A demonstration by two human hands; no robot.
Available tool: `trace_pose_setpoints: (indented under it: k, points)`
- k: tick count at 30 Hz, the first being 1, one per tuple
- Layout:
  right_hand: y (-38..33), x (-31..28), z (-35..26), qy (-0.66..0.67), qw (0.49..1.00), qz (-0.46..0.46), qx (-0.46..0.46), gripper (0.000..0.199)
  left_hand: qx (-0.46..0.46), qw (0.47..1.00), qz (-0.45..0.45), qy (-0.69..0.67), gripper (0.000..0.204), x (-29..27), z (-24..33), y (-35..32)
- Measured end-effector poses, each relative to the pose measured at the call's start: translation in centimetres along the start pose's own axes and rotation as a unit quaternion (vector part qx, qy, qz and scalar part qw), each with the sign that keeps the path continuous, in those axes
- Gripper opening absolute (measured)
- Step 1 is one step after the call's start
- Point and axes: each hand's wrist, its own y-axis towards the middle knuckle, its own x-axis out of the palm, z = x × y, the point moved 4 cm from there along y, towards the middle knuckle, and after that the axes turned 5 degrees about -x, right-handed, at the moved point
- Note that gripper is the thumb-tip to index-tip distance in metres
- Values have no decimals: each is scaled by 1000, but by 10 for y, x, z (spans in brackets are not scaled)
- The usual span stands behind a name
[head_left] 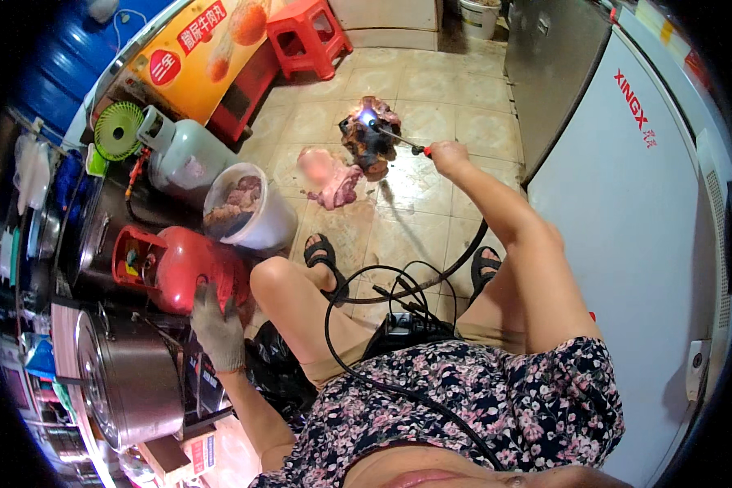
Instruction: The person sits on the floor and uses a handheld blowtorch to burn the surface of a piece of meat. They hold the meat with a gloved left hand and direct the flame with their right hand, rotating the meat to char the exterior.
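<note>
My bare right hand (450, 158) is wrapped round the handle of a gas torch (405, 141). From the torch's nozzle a bright blue-white flame plays on a blackened chunk of meat (372, 150) on the tiled floor. Just left of the charred chunk lies a pale pink piece of raw meat (329, 177), charred little if at all. My left hand (218, 332), in a grey work glove, has its fingers stretched out beside a red gas cylinder (191, 268); whether it touches the cylinder I cannot tell.
A white bucket (278, 221) with meat in it stands beside a grey gas cylinder (189, 154). A dark hose (464, 256) runs across the floor by my feet. Left are a large steel pot (138, 382) and a green fan (119, 130); a red stool (305, 37) is ahead, a white freezer (618, 220) right.
</note>
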Motion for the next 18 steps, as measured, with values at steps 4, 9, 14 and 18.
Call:
trace_pose_setpoints:
  k: [4,9,14,18]
  points:
    - [1,-6,-7,-5,1000,-12,-2,17,62,996,-31,-55,38,31,40,39]
    - [-1,-8,-9,-26,1000,-9,-13,15,143,984,-96,-38,42,61,91,73]
    - [4,1,-4,-18,999,12,-28,14,222,950,-207,74,44,95,116,100]
    - [9,6,-6,-31,999,8,-18,14,210,934,-262,119,40,128,108,120]
